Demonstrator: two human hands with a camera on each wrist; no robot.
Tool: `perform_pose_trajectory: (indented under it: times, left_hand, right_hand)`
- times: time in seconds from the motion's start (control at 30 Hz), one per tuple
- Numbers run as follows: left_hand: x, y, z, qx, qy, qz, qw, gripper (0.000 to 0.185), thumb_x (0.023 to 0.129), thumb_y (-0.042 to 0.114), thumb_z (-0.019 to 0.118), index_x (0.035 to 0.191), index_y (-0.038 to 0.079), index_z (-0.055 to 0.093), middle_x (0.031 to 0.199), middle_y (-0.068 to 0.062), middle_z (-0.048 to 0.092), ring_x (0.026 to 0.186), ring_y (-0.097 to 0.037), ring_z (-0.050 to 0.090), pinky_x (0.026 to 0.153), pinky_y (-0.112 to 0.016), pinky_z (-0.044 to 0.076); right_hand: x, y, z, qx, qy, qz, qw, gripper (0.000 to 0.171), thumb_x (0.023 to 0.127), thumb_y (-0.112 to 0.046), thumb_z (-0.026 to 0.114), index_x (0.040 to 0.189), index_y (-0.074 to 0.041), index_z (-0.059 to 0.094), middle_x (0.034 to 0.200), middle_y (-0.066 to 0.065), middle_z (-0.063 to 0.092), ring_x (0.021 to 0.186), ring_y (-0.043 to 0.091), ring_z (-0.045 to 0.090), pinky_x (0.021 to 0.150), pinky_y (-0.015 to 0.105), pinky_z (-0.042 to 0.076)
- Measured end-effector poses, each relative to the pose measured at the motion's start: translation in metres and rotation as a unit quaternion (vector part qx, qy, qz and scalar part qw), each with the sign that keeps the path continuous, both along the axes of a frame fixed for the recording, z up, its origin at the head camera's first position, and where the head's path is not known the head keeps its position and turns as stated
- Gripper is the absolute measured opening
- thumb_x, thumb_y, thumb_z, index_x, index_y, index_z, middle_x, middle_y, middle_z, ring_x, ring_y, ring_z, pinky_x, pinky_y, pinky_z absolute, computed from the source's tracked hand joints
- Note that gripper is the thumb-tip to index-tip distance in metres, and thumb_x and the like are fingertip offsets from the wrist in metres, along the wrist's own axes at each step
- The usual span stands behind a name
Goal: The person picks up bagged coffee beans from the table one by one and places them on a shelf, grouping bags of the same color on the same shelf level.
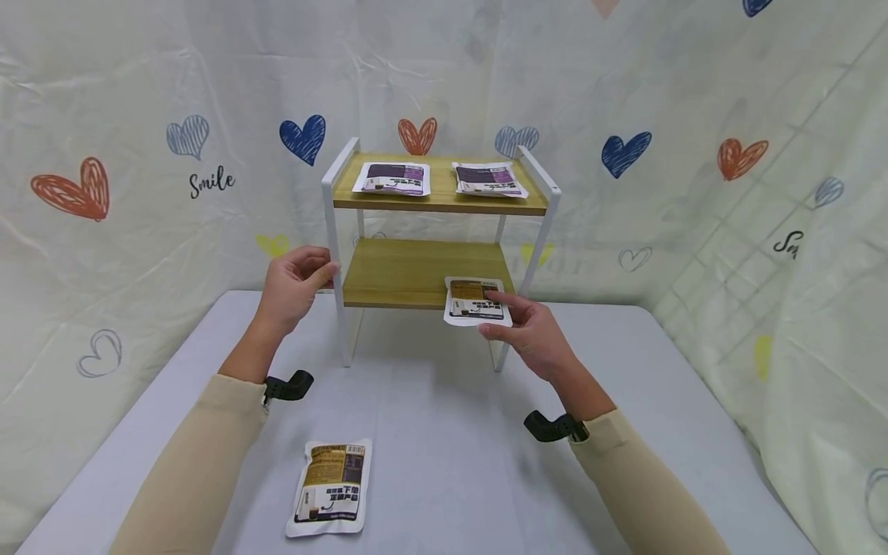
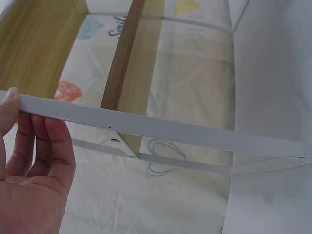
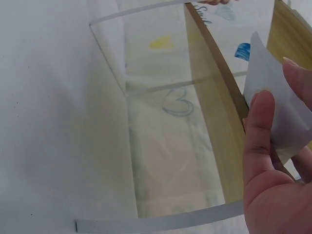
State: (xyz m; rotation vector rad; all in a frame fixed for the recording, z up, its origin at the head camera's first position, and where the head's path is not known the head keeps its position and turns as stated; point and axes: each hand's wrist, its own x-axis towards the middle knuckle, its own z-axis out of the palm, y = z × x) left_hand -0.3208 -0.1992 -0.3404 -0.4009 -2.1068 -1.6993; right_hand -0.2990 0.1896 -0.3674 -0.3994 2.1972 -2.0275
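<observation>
A small two-tier rack (image 1: 439, 231) with white metal frame and wooden boards stands at the back of a grey table (image 1: 444, 447), in front of a backdrop cloth printed with hearts (image 1: 139, 193).

Left hand (image 1: 294, 285): fingers curled round the rack's front left upright (image 1: 338, 262) at the height of the lower shelf. The left wrist view shows the white bar (image 2: 161, 129) crossing the fingers (image 2: 46, 146), thumb tip on its near side. Grip is closed on the post.

Right hand (image 1: 530, 327): pinches an orange-labelled pouch (image 1: 475, 301) by its near right corner, thumb on top, fingers beneath. The pouch lies roughly flat, label up, its far part resting over the front edge of the lower shelf (image 1: 416, 270), right of centre; its near part overhangs the edge. In the right wrist view the pouch's pale underside (image 3: 273, 102) sits between thumb (image 3: 258, 146) and fingertips, next to the board edge.

Top shelf (image 1: 433, 193): two purple-labelled pouches lying flat, one on the left (image 1: 391, 178), one on the right (image 1: 488, 179), apart from each other.

On the table, near the person and left of centre, a second orange-labelled pouch (image 1: 331, 487) lies flat, label up, well apart from both hands. Both forearms wear beige sleeves (image 1: 201, 462); a black mount (image 1: 287, 385) sits at each wrist.
</observation>
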Motion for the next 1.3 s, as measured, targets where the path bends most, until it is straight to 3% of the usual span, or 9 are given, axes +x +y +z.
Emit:
perform_pose_trajectory:
  times: [0.2, 0.37, 0.63, 1.0, 1.2, 1.3]
  left_hand:
    - [-0.0004, 0.0003, 0.0001, -0.004, 0.002, 0.005, 1.0, 0.029, 0.095, 0.027, 0.074, 0.114, 0.006, 0.072, 0.099, -0.001, 0.073, 0.092, -0.032, 0.07, 0.078, -0.019, 0.061]
    - [-0.001, -0.0001, -0.0008, -0.011, 0.003, 0.009, 0.9999, 0.03, 0.095, 0.028, 0.074, 0.115, 0.006, 0.072, 0.097, 0.007, 0.073, 0.092, -0.033, 0.07, 0.078, -0.019, 0.061]
    - [-0.0018, -0.0008, -0.0014, -0.009, 0.005, 0.005, 0.9999, 0.031, 0.095, 0.026, 0.074, 0.115, 0.003, 0.071, 0.094, 0.011, 0.072, 0.082, -0.011, 0.07, 0.078, -0.018, 0.061]
    - [-0.0033, -0.001, -0.0023, -0.009, 0.01, 0.005, 0.9999, 0.034, 0.095, 0.025, 0.074, 0.118, 0.0, 0.069, 0.094, 0.012, 0.072, 0.082, -0.012, 0.071, 0.077, -0.019, 0.061]
    - [-0.0026, -0.0007, -0.0022, -0.013, 0.006, 0.01, 0.9998, 0.031, 0.095, 0.026, 0.074, 0.116, 0.003, 0.071, 0.1, -0.005, 0.073, 0.088, -0.027, 0.071, 0.077, -0.019, 0.061]
    - [-0.0022, -0.0005, -0.0018, -0.015, 0.006, 0.01, 0.9998, 0.031, 0.095, 0.026, 0.074, 0.116, 0.003, 0.071, 0.103, -0.011, 0.073, 0.087, -0.023, 0.071, 0.077, -0.019, 0.061]
  right_hand:
    - [-0.0013, 0.0001, 0.0022, 0.008, 0.003, -0.004, 1.0, 0.07, 0.088, -0.005, 0.08, 0.151, -0.014, 0.052, 0.151, 0.017, 0.047, 0.125, 0.031, 0.053, 0.088, 0.022, 0.06]
    - [-0.0039, 0.0003, 0.0008, 0.018, 0.005, -0.007, 1.0, 0.07, 0.088, -0.007, 0.081, 0.151, -0.015, 0.052, 0.149, 0.019, 0.048, 0.121, 0.03, 0.056, 0.087, 0.023, 0.06]
    - [-0.0059, -0.0017, -0.0002, 0.023, 0.011, -0.011, 1.0, 0.068, 0.088, -0.011, 0.081, 0.15, -0.015, 0.053, 0.144, 0.02, 0.051, 0.111, 0.027, 0.063, 0.085, 0.027, 0.062]
    - [-0.0068, -0.0037, -0.0015, -0.009, 0.035, -0.018, 0.999, 0.062, 0.089, -0.005, 0.079, 0.147, -0.006, 0.055, 0.126, 0.019, 0.063, 0.084, 0.016, 0.074, 0.079, 0.03, 0.064]
    - [-0.0065, -0.0059, -0.0029, -0.009, 0.045, -0.035, 0.998, 0.059, 0.089, -0.005, 0.079, 0.144, -0.004, 0.058, 0.124, 0.022, 0.064, 0.08, 0.014, 0.074, 0.078, 0.031, 0.064]
    - [-0.0072, -0.0068, -0.0046, -0.01, 0.048, -0.046, 0.998, 0.057, 0.088, -0.007, 0.08, 0.142, -0.004, 0.06, 0.124, 0.021, 0.066, 0.08, 0.015, 0.075, 0.077, 0.031, 0.065]
